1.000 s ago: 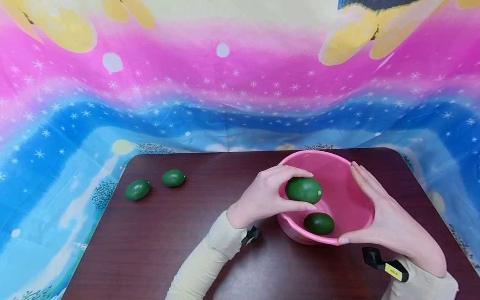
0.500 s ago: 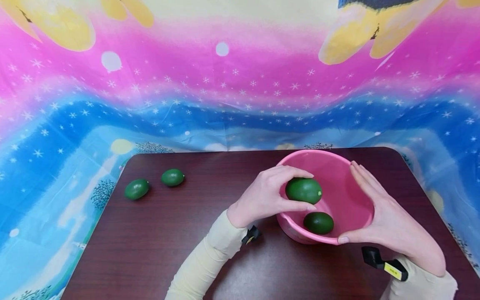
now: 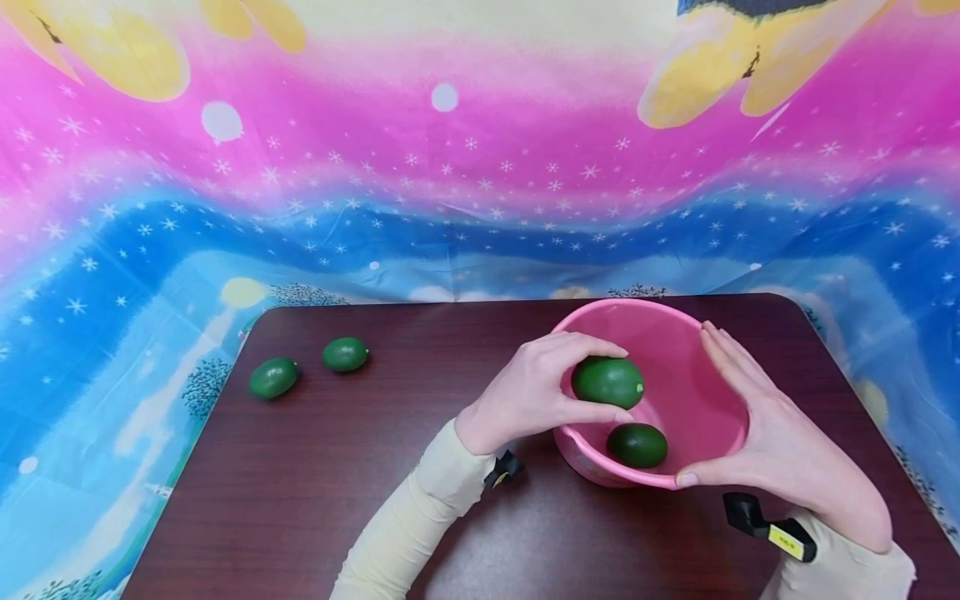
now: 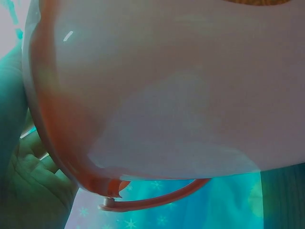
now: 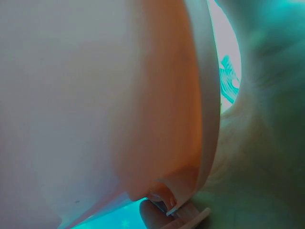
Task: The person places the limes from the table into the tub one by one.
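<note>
A pink bucket [image 3: 693, 392] stands at the right of the table in the head view. My left hand [image 3: 517, 392] reaches over its left rim and holds a green lime [image 3: 607, 382] between thumb and fingers, inside the bucket's mouth. Below that one, a second lime [image 3: 637, 445] lies within the bucket. Across the right side, my right hand [image 3: 780, 442] grips the rim, thumb at the front and fingers farther back. Both wrist views are mostly filled by the bucket's outer wall [image 4: 167, 95]; neither shows the limes.
Two more limes, one near the table's left edge [image 3: 273, 378] and another lime [image 3: 346, 355] just right of it, lie on the dark wooden table [image 3: 315, 500]. A curved bucket handle [image 4: 162, 200] hangs in the left wrist view. A patterned cloth [image 3: 450, 183] surrounds the table's back and sides.
</note>
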Demonstrator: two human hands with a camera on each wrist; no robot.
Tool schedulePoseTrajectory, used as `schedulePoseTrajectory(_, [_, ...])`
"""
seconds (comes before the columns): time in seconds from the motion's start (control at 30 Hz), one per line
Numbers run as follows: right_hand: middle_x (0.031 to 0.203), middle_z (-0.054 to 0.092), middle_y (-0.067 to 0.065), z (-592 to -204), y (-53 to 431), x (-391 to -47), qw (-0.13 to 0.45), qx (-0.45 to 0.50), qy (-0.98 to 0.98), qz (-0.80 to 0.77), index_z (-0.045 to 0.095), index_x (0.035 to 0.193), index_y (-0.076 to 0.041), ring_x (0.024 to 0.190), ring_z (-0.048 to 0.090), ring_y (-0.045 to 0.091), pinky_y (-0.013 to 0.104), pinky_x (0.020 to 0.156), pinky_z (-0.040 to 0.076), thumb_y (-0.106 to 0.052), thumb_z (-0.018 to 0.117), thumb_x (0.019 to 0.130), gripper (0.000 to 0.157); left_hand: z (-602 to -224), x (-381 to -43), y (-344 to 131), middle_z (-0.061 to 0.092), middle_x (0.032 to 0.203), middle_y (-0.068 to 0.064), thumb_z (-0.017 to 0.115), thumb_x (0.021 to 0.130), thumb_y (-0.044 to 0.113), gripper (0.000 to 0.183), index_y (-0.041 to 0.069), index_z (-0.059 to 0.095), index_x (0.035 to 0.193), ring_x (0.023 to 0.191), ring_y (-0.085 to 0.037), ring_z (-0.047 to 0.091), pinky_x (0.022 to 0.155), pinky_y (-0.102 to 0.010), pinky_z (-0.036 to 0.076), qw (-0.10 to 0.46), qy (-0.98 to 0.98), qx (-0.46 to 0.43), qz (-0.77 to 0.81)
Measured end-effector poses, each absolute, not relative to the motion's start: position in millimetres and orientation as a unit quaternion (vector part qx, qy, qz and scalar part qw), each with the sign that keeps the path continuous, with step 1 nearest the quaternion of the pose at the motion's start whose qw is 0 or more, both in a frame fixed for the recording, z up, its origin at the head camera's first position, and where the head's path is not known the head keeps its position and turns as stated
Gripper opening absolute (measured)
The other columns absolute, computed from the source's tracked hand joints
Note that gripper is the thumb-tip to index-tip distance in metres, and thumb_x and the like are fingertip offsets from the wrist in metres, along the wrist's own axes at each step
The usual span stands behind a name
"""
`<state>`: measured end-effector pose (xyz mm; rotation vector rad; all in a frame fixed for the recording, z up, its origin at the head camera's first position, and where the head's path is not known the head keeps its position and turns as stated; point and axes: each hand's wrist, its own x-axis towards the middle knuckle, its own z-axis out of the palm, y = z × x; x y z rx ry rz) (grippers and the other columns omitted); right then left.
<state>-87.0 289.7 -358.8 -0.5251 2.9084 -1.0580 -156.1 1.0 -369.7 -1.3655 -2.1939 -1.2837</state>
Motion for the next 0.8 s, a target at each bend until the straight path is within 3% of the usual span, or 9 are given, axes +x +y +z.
schedulePoseTrajectory(0.13, [0.169, 0.011, 0.001, -359.2, 290.0, -87.4, -0.004, -0.174, 0.931, -0.321, 0.010, 0.165, -0.028, 0.146, 0.020, 0.041, 0.036, 0.074, 0.055, -0.037, 0.103, 0.054, 0.145, -370.5, -156.3, 1.0, 0.068, 0.117, 0.002, 0.096, 0.071, 0.033, 0.064, 0.009, 0.069, 0.124, 0.107, 0.000, 0.059, 0.094, -0.016, 0.047, 0.125, -0.755, -0.469, -0.440])
schedulePoseTrajectory(0.37, [0.169, 0.011, -0.001, -359.2, 289.3, -87.1, -0.003, -0.171, 0.934, -0.314, 0.010, 0.165, -0.028, 0.147, 0.020, 0.039, 0.038, 0.074, 0.055, -0.040, 0.103, 0.054, 0.145, -371.3, -156.1, 1.6, 0.068, 0.117, 0.003, 0.097, 0.070, 0.032, 0.064, 0.012, 0.069, 0.124, 0.106, 0.000, 0.058, 0.094, -0.017, 0.046, 0.124, -0.759, -0.469, -0.435])
schedulePoseTrajectory(0.5, [0.169, 0.010, -0.001, -359.1, 289.0, -87.0, -0.004, -0.171, 0.936, -0.307, 0.010, 0.165, -0.027, 0.148, 0.019, 0.038, 0.045, 0.076, 0.056, -0.042, 0.102, 0.053, 0.146, -371.4, -156.1, 1.9, 0.069, 0.116, 0.004, 0.097, 0.069, 0.033, 0.064, 0.012, 0.069, 0.123, 0.106, 0.001, 0.059, 0.096, -0.018, 0.045, 0.126, -0.760, -0.470, -0.431])
schedulePoseTrajectory(0.73, [0.169, 0.011, 0.001, -358.0, 289.3, -87.0, 0.006, -0.167, 0.926, -0.337, 0.010, 0.165, -0.031, 0.144, 0.022, 0.043, 0.030, 0.072, 0.054, -0.035, 0.103, 0.056, 0.143, -372.0, -157.4, 1.7, 0.069, 0.115, 0.005, 0.095, 0.072, 0.034, 0.060, 0.011, 0.070, 0.122, 0.105, 0.002, 0.058, 0.100, -0.020, 0.042, 0.119, -0.759, -0.476, -0.428])
schedulePoseTrajectory(0.8, [0.169, 0.010, 0.001, -358.2, 289.2, -86.8, 0.005, -0.167, 0.928, -0.332, 0.009, 0.165, -0.031, 0.145, 0.021, 0.042, 0.037, 0.075, 0.056, -0.036, 0.103, 0.056, 0.144, -372.2, -157.3, 1.2, 0.070, 0.113, 0.005, 0.094, 0.074, 0.032, 0.057, 0.011, 0.071, 0.121, 0.105, 0.003, 0.059, 0.101, -0.020, 0.042, 0.114, -0.758, -0.478, -0.428])
